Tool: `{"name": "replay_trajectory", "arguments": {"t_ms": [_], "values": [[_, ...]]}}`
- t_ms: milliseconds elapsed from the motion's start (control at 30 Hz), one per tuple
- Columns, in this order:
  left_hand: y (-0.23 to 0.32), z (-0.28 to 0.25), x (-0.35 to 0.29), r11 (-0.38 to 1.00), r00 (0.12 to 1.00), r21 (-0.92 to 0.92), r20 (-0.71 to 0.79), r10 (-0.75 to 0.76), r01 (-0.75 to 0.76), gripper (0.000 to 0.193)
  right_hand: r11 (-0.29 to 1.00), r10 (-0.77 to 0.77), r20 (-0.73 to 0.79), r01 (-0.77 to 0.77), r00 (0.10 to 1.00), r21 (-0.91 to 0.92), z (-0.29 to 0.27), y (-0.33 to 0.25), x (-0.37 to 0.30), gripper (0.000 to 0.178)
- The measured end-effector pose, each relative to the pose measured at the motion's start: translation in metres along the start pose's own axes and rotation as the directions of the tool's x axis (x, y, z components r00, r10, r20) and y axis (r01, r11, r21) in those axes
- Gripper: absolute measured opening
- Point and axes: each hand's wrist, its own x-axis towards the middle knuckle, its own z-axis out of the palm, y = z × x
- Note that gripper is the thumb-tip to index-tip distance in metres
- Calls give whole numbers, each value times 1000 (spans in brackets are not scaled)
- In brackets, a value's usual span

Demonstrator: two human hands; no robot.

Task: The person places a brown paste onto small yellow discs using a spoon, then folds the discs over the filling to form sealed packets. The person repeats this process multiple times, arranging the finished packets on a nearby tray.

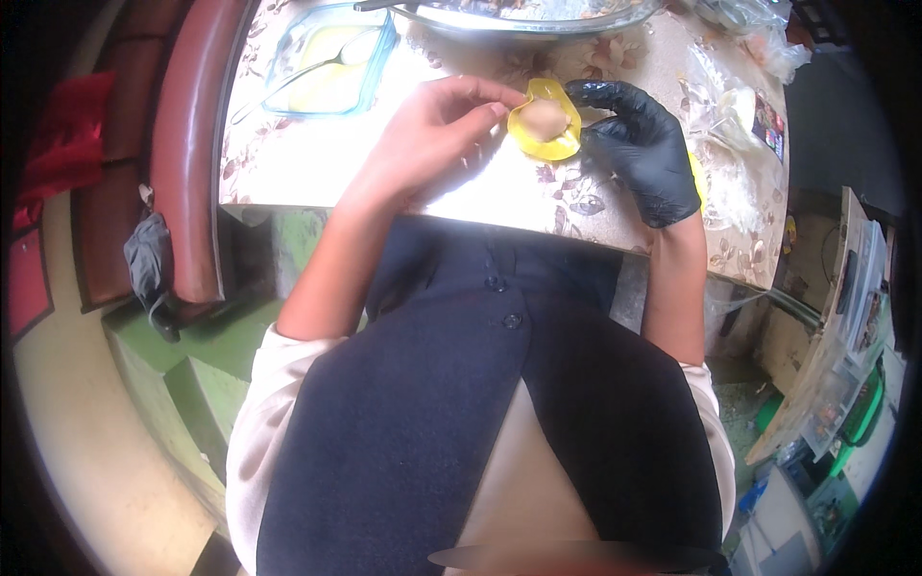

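Between my hands, above the near part of the table, is a thin yellow dumpling wrapper point(536, 93) with a rounded lump of pale filling point(544, 121) in its middle. Its edges curl up around the lump. My bare left hand point(437, 134) pinches the wrapper's left edge, forefinger stretched along the rim. On the other side my right hand point(642, 149), in a black glove, grips the right edge between thumb and fingers. Another yellow piece point(699, 182) peeks out beside the right wrist, mostly hidden, so I cannot tell what it is.
A rectangular glass dish point(381, 69) with yellowish liquid and a spoon point(312, 71) stands at the far left. A large glass bowl point(538, 23) is at the table's far edge. Crumpled clear plastic bags point(730, 125) lie on the right of the flower-patterned table point(461, 206).
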Motion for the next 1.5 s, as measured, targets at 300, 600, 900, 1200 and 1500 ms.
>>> {"name": "replay_trajectory", "arguments": {"t_ms": [300,600,900,1200,1500], "values": [[-5,-3,1,937,973,283,-41,228,-207,32,968,-68,-62,51,996,-246,-12,2,8,39],[0,3,0,848,954,475,-55,296,-236,35,725,-239,280,363,930,-585,-10,-15,21,53],[-5,5,5,883,945,393,-89,314,-256,29,938,-259,173,290,950,-187,-1,8,27,43],[-8,5,6,966,973,191,-111,200,-177,23,933,-149,229,213,962,-290,-11,-3,19,46],[-10,3,9,963,960,78,-97,264,-257,21,962,-177,192,211,965,-175,-3,2,21,40]]}}
